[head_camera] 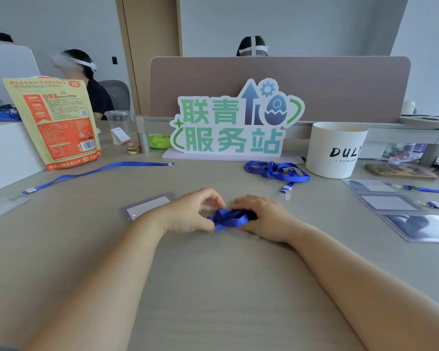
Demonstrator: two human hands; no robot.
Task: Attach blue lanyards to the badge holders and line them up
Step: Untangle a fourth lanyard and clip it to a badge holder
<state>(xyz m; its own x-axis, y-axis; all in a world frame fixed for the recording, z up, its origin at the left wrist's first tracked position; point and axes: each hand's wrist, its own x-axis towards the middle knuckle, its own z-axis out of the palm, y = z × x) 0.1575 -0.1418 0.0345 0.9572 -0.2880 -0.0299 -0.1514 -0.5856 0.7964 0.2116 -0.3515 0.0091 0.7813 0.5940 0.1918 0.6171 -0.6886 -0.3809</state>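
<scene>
Holding a bunched blue lanyard [230,219] at table centre, between both hands: left hand [192,214] grip closed on its left end, thumb and curled fingers pinching the strap; right hand [261,216] grip closed over the right side, fingers curled round the bundle. Hands and lanyard sit low on the table [213,287], a matte grey-beige top. One badge holder [147,207] lies flat just behind the left hand, partly hidden by it; cannot tell if the lanyard is clipped to it. Right edge: row of three badge holders [388,202] lying flat, the two farther ones with blue straps running off frame. Loose lanyard pile [276,171] lies tangled beside a white tub [336,150] marked DULY. Stretched lanyard [99,169] lies at far left, near an orange-yellow snack bag [56,122] standing upright. Cut-out sign [236,122] with green characters stands at the back against a brown-grey partition [340,84]. Phone [401,171] lies right of the tub. Room: pale grey walls, wooden door [150,46], one seated person [94,95] at left, another head [251,46] showing above the partition.
</scene>
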